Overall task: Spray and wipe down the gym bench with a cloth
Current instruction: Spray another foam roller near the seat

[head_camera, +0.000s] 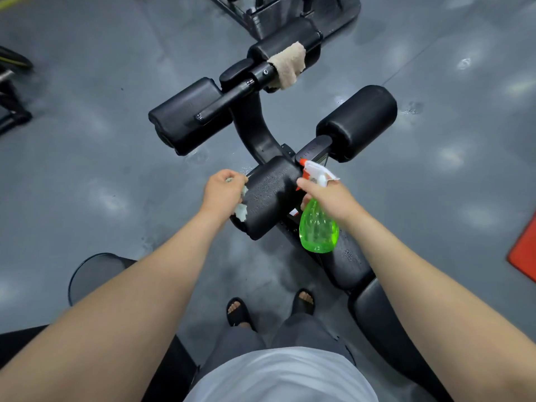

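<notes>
Cloth (241,210): pale, scrunched in the left grip (222,190), fingers curled round it. It's pressed against the left end of the near black roller pad (269,195) of the gym bench (345,265), with a scrap showing below the palm.

Right grip (329,196) is clenched round the neck of the green spray bottle (319,230), one finger on the orange trigger. White sprayer head with orange nozzle (303,162) points away from the person, just above the right end of the same pad. Bottle body hangs tilted over the bench frame, not touching it as far as I can see.

Bench state:
- near roller pad has a wet sheen, droplets on top
- droplets on the seat pad (349,255) below the bottle
- two bigger roller pads further out, left one (185,116) and right one (357,123), joined by the curved black post
- beige towel (287,65) draped over the far bar

Around it: glossy grey floor (435,184) with wet spots near the bench. Black mesh bin (95,274) at lower left, orange mat (525,250) at the right edge. Person stands at the bench end in black slides (238,312).
</notes>
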### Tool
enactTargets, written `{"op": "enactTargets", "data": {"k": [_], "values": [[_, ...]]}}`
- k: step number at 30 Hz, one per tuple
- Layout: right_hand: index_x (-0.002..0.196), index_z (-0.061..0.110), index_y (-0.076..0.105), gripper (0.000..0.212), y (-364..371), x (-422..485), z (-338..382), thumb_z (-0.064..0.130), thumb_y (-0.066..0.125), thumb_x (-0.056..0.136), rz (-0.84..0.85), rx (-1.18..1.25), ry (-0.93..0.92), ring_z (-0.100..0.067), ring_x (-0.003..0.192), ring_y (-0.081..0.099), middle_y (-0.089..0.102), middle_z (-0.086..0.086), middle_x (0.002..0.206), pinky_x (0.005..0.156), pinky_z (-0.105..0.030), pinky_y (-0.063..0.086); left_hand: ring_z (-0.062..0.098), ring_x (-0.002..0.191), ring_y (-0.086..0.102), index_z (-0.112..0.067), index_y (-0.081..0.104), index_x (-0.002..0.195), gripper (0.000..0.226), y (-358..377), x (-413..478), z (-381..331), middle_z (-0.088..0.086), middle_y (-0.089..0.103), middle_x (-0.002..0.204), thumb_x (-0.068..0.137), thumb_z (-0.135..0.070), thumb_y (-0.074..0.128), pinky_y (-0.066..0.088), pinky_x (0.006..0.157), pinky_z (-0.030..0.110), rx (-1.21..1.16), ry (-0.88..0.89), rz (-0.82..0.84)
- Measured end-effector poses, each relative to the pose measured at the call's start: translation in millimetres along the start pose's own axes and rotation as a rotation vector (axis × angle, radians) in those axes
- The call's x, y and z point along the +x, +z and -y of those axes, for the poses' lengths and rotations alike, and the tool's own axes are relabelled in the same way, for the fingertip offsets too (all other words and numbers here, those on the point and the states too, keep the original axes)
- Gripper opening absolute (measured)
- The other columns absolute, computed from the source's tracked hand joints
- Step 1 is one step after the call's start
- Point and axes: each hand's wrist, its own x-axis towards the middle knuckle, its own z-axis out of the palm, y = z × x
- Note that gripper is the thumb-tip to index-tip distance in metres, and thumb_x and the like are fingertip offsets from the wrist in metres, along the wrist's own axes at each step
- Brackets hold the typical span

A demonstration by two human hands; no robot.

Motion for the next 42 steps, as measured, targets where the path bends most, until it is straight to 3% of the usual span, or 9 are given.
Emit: {"op": "enactTargets", "data": {"k": [4,10,15,20,25,27,32,37,42], "values": [[0.145,0.041,0.048,0.059,-1.1,-1.1,-4.6,0.023,0.066,0.092,0.091,-0.083,0.094,-0.01,0.108,0.065,0.06,0.019,0.133,0.082,-0.019,0.054,0.008,0.048,0.053,-0.014,0.069,0.085,0.014,-5.9,4.3,6.7,-0.004,0.062,0.072,0.091,-0.016,0.056,0.045,0.052,0.022,0.003,-0.003,-0.003],[0.144,0.032,0.052,0.046,3.2,-26.1,14.0,0.025,0.06,0.099,0.074,-0.314,0.142,-0.013,0.082,0.065,0.063,-0.001,0.119,0.068,-0.013,0.049,0.017,0.058,0.056,-0.016,0.066,0.082,0.014,-15.4,7.8,11.5,-0.002,0.065,0.067,0.085,-0.025,0.056,0.047,0.06,0.027,0.154,0.018,-0.037],[0.11,0.036,0.067,0.028,4.9,-40.0,25.0,0.027,0.056,0.086,-0.034,-0.398,0.286,-0.015,0.064,0.067,0.067,0.006,0.092,0.061,-0.025,0.047,0.024,0.058,0.056,-0.009,0.062,0.076,0.017,-24.3,13.6,17.5,0.002,0.061,0.063,0.075,-0.024,0.054,0.055,0.061,0.032,0.25,0.039,-0.009],[0.066,0.03,0.052,0.02,5.3,-57.2,29.2,0.025,0.053,0.085,-0.119,-0.492,0.304,-0.018,0.051,0.046,0.051,0.002,0.07,0.055,-0.027,0.036,0.024,0.067,0.062,-0.016,0.063,0.077,0.013,-28.2,10.3,24.6,0.002,0.067,0.075,0.082,-0.025,0.056,0.053,0.067,0.031,0.424,0.122,0.038],[0.09,0.044,0.056,0.018,9.0,-70.5,31.9,0.026,0.053,0.089,-0.052,-0.509,0.257,-0.015,0.067,0.056,0.057,0.01,0.075,0.058,-0.026,0.039,0.018,0.091,0.062,-0.03,0.063,0.099,0.02,-21.0,9.7,47.9,-0.009,0.054,0.107,0.085,-0.043,0.07,0.053,0.084,0.036,0.598,0.282,0.111],[0.08,0.039,0.055,0.013,11.8,-74.1,32.2,0.03,0.055,0.089,-0.031,-0.535,0.241,-0.017,0.071,0.057,0.058,0.01,0.074,0.059,-0.027,0.039,0.016,0.096,0.059,-0.029,0.064,0.112,0.032,-19.3,11.6,56.5,-0.011,0.05,0.112,0.086,-0.046,0.074,0.05,0.089,0.035,0.657,0.309,0.15],[0.093,0.042,0.064,0.019,23.0,-79.4,28.8,0.025,0.059,0.089,0.009,-0.448,0.249,-0.007,0.056,0.067,0.062,0.012,0.075,0.049,-0.015,0.044,0.022,0.113,0.059,-0.028,0.065,0.123,0.035,-20.3,23.7,61.7,-0.003,0.056,0.128,0.091,-0.041,0.071,0.049,0.098,0.04,0.617,0.281,0.101],[0.104,0.021,0.071,0.037,37.3,-80.0,30.0,0.041,0.054,0.078,-0.014,-0.474,0.291,-0.021,0.064,0.07,0.069,-0.003,0.082,0.074,-0.04,0.059,0.022,0.116,0.058,-0.025,0.067,0.122,0.037,-25.8,28.0,62.3,0.0,0.057,0.127,0.091,-0.043,0.071,0.047,0.098,0.035,0.591,0.277,0.096],[0.091,0.018,0.07,0.047,42.1,-79.6,33.6,0.054,0.048,0.069,-0.061,-0.517,0.314,-0.025,0.07,0.07,0.07,-0.002,0.081,0.076,-0.04,0.058,0.016,0.109,0.057,-0.029,0.062,0.123,0.052,-28.1,26.7,66.3,-0.006,0.052,0.124,0.08,-0.053,0.079,0.049,0.096,0.037,0.647,0.297,0.171]]}}
